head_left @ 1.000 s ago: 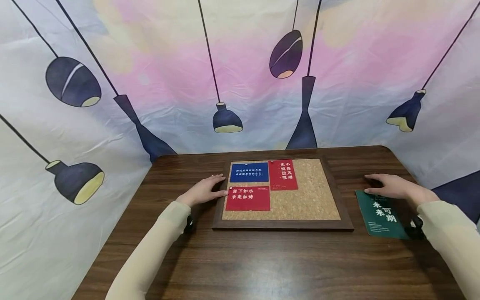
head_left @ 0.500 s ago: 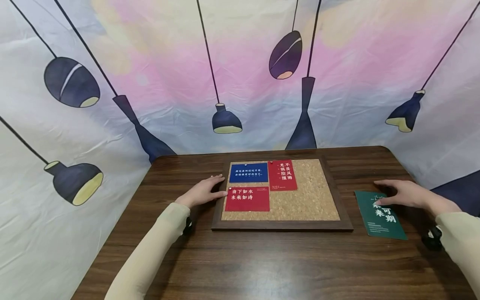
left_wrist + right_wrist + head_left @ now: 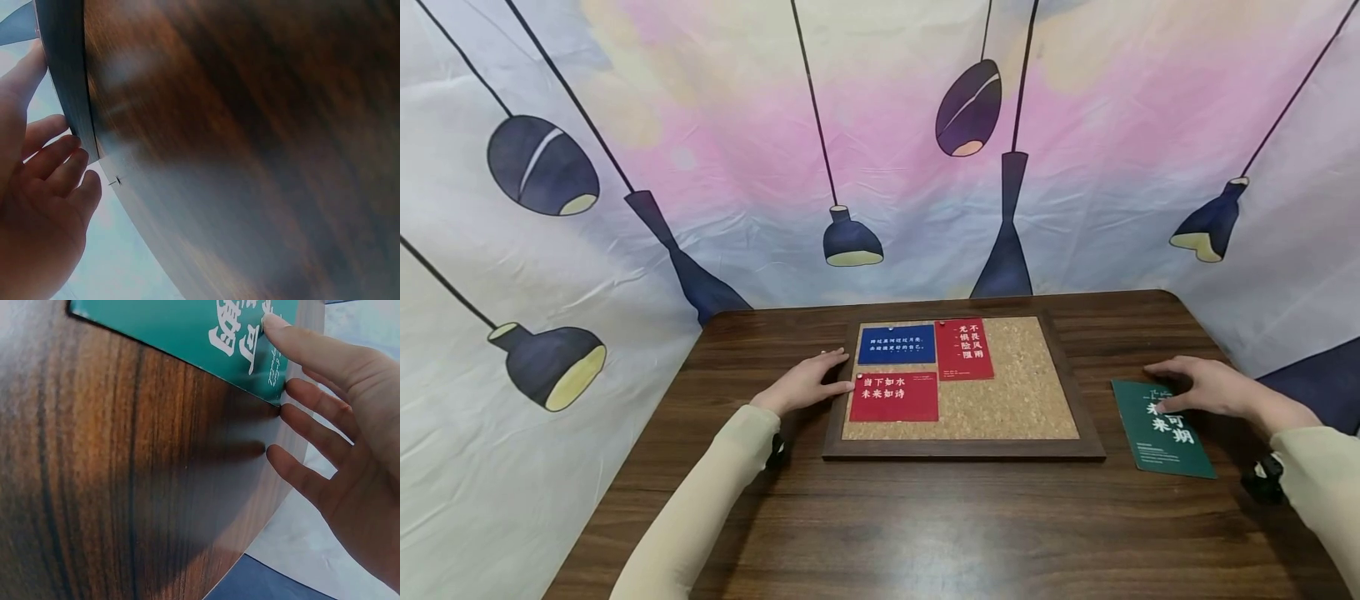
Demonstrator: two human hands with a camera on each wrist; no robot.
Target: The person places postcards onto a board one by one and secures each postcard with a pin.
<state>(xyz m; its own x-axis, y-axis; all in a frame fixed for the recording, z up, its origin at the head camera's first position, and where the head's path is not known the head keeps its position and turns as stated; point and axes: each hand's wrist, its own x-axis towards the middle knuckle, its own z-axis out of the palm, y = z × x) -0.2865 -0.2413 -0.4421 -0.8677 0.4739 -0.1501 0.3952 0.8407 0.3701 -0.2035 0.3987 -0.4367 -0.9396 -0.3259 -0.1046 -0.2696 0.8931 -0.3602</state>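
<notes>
A framed cork board (image 3: 1011,408) lies on the brown table. Pinned to it are a blue card (image 3: 910,333), an upright red card (image 3: 955,362) and a wider red card (image 3: 898,410). My left hand (image 3: 801,385) rests at the frame's left side, thumb over the edge, other fingers spread. In the left wrist view its loosely bent fingers touch the dark frame (image 3: 65,69). A green card (image 3: 1165,454) with white writing lies right of the board. My right hand (image 3: 1213,390) has its thumb on the card's face; the right wrist view shows its extended fingers (image 3: 315,434) by the card's edge.
The wooden table (image 3: 880,533) has rounded far corners. Close to its edge, in the left wrist view, is a tiny pin-like thing (image 3: 116,182). Behind the table hangs a pastel cloth (image 3: 722,125) printed with dark lamps.
My right hand has moved right and slightly back across the green card, and its thumb now lies lower on the writing. The left hand and the cork board stay in place.
</notes>
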